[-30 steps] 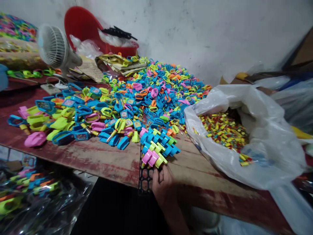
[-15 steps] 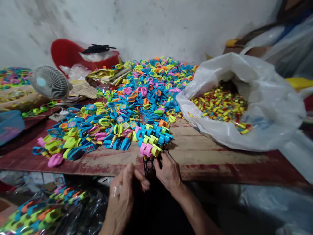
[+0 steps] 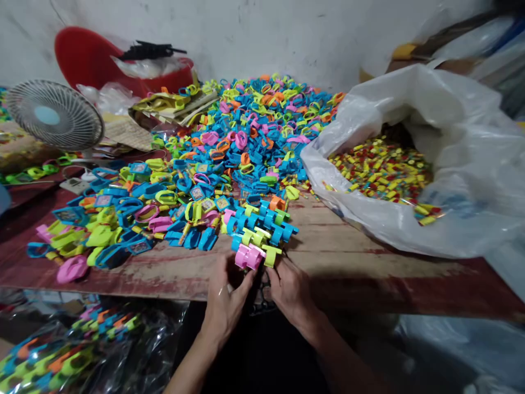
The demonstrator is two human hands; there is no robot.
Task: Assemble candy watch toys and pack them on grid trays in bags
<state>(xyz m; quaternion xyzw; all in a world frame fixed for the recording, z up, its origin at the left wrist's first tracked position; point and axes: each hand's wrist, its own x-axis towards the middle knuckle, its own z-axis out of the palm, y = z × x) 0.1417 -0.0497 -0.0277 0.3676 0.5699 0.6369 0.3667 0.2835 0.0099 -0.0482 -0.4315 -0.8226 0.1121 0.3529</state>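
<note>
At the table's front edge a black lattice rack (image 3: pixel 264 295) carries rows of blue, yellow-green, pink and orange plastic toy watches (image 3: pixel 258 235). My left hand (image 3: pixel 227 301) is closed at the rack's near left side, thumb and fingers curled just under the pink watches (image 3: pixel 249 256); its fingertips are partly hidden. On the other side my right hand (image 3: pixel 293 290) pinches the rack's right edge, below a yellow-green watch (image 3: pixel 271 255). The near end of the lattice shows bare between both hands. Loose toy watches (image 3: pixel 197 191) lie in a big heap beyond and to the left.
A white plastic bag (image 3: pixel 369 219) of small yellow and red tubes (image 3: pixel 381 169) stands at right. Left are a fan (image 3: pixel 55 115) and a red basin (image 3: pixel 82 60). Filled racks (image 3: pixel 53 355) lie in clear plastic below the wooden table (image 3: pixel 348 241).
My left hand has moved up and right from a spot apart from the rack and closed at its near left side. My right hand stays on the rack. The view has shifted slightly.
</note>
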